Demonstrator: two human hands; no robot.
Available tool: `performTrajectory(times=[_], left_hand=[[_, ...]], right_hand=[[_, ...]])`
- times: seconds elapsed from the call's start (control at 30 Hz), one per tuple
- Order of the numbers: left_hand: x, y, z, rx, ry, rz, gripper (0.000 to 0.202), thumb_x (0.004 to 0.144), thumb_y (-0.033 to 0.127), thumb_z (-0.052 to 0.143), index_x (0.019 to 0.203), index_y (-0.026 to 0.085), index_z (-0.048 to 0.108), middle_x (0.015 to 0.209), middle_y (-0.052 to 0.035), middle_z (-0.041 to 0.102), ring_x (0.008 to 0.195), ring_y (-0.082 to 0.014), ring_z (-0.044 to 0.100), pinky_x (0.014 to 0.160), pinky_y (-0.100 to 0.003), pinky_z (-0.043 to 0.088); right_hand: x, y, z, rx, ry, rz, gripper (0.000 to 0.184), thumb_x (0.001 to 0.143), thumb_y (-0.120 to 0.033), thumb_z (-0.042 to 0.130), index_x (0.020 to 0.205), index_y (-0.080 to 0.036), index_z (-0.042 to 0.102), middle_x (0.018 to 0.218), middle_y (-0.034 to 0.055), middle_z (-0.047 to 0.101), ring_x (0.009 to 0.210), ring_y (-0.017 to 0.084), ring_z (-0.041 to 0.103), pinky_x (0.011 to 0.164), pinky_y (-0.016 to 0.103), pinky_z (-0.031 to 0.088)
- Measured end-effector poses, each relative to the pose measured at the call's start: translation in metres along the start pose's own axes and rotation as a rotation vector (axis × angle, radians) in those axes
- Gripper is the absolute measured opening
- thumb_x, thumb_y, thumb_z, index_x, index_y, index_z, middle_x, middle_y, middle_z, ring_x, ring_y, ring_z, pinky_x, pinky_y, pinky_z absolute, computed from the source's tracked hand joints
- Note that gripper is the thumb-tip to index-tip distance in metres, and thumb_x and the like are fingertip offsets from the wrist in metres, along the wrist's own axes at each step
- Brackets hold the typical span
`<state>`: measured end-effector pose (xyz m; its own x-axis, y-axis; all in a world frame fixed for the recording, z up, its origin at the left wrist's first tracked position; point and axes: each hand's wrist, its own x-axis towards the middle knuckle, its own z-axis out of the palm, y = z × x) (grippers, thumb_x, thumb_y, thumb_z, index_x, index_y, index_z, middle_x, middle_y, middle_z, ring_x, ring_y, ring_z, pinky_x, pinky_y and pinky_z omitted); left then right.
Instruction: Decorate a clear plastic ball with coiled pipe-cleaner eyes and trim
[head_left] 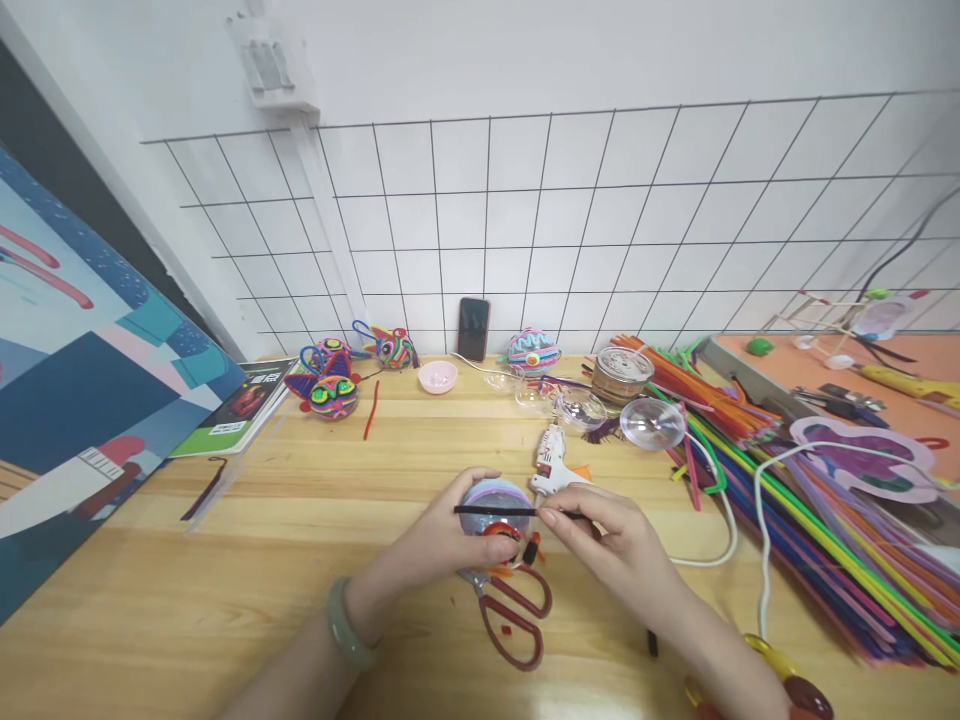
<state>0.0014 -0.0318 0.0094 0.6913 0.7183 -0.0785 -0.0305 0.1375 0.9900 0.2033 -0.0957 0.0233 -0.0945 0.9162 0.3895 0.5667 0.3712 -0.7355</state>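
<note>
My left hand (448,528) is wrapped around a clear plastic ball (491,492) with pale blue and lilac bands on top and a red-orange round piece on its near side. The thumb rests over that round piece. In a pinch between thumb and fingers, my right hand (619,535) holds a black pipe cleaner (491,511), which lies level across the ball's front. Red-handled scissors (517,625) lie just below the ball, their blades partly hidden under it. Behind my right hand is a white glue gun (550,460).
Pipe cleaners (817,540) in many colours fill the right side, with a white cable (761,520) looping there. Along the wall stand colourful fish-like crafts (334,395), a pink bowl (437,377), a phone (473,328) and clear plastic half-shells (652,424). A book (240,405) lies left.
</note>
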Motion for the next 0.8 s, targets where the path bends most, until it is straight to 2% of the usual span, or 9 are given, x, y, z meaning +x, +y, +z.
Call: performTrajectory(times=[0.07, 0.17, 0.3, 0.37, 0.53, 0.67, 0.8], left_hand=[[0.000, 0.000, -0.001, -0.007, -0.014, 0.004, 0.064, 0.061, 0.030, 0.079, 0.116, 0.021, 0.046, 0.108, -0.0072, 0.060, 0.095, -0.0201, 0.058, 0.084, -0.032, 0.042], [0.001, 0.000, -0.003, -0.033, -0.113, -0.013, 0.063, 0.062, 0.036, 0.078, 0.116, 0.019, 0.048, 0.107, -0.0088, 0.061, 0.096, -0.0217, 0.058, 0.083, -0.032, 0.043], [0.001, -0.002, -0.006, -0.054, -0.231, -0.006, 0.068, 0.063, 0.050, 0.073, 0.119, 0.018, 0.050, 0.116, -0.0113, 0.058, 0.107, -0.0261, 0.053, 0.089, -0.035, 0.041], [0.000, -0.004, -0.007, -0.050, -0.243, -0.018, 0.068, 0.066, 0.058, 0.065, 0.120, 0.018, 0.051, 0.120, -0.0120, 0.055, 0.111, -0.0277, 0.050, 0.093, -0.037, 0.040], [-0.004, -0.012, -0.006, -0.185, -0.338, -0.100, 0.070, 0.076, 0.070, 0.037, 0.125, 0.021, 0.048, 0.120, -0.0134, 0.055, 0.107, -0.0300, 0.055, 0.086, -0.046, 0.046], [-0.005, -0.013, -0.005, -0.173, -0.303, -0.115, 0.068, 0.079, 0.069, 0.031, 0.124, 0.021, 0.051, 0.121, -0.0130, 0.055, 0.107, -0.0293, 0.055, 0.086, -0.046, 0.046], [-0.006, -0.005, -0.001, -0.113, -0.244, -0.145, 0.063, 0.080, 0.065, 0.036, 0.122, 0.021, 0.053, 0.119, -0.0125, 0.057, 0.103, -0.0277, 0.058, 0.080, -0.040, 0.049]], right_hand=[[0.000, 0.000, 0.000, -0.012, -0.008, -0.021, 0.019, 0.088, -0.032, 0.053, 0.083, -0.019, 0.067, 0.073, 0.0046, 0.067, 0.062, 0.016, 0.058, 0.055, 0.027, 0.043], [0.002, 0.001, -0.006, -0.007, 0.001, -0.005, 0.020, 0.088, -0.032, 0.053, 0.081, -0.020, 0.067, 0.068, 0.0036, 0.064, 0.058, 0.015, 0.053, 0.051, 0.026, 0.039], [0.005, 0.003, -0.013, 0.037, 0.022, 0.018, 0.022, 0.088, -0.033, 0.052, 0.076, -0.019, 0.065, 0.070, 0.0033, 0.061, 0.063, 0.015, 0.053, 0.055, 0.026, 0.039], [0.006, 0.004, -0.014, 0.050, 0.011, 0.025, 0.022, 0.088, -0.033, 0.052, 0.076, -0.019, 0.065, 0.069, 0.0030, 0.061, 0.064, 0.015, 0.052, 0.056, 0.026, 0.038], [0.004, 0.002, -0.009, 0.048, -0.032, 0.028, 0.022, 0.088, -0.032, 0.052, 0.076, -0.019, 0.065, 0.066, 0.0018, 0.057, 0.060, 0.014, 0.048, 0.053, 0.025, 0.036], [0.002, 0.000, -0.006, 0.026, -0.037, 0.001, 0.020, 0.088, -0.030, 0.052, 0.079, -0.019, 0.066, 0.066, 0.0020, 0.057, 0.057, 0.013, 0.046, 0.051, 0.025, 0.035], [0.001, 0.000, -0.005, -0.003, -0.012, -0.071, 0.016, 0.087, -0.026, 0.053, 0.083, -0.019, 0.067, 0.069, 0.0028, 0.059, 0.061, 0.014, 0.052, 0.054, 0.025, 0.039]])
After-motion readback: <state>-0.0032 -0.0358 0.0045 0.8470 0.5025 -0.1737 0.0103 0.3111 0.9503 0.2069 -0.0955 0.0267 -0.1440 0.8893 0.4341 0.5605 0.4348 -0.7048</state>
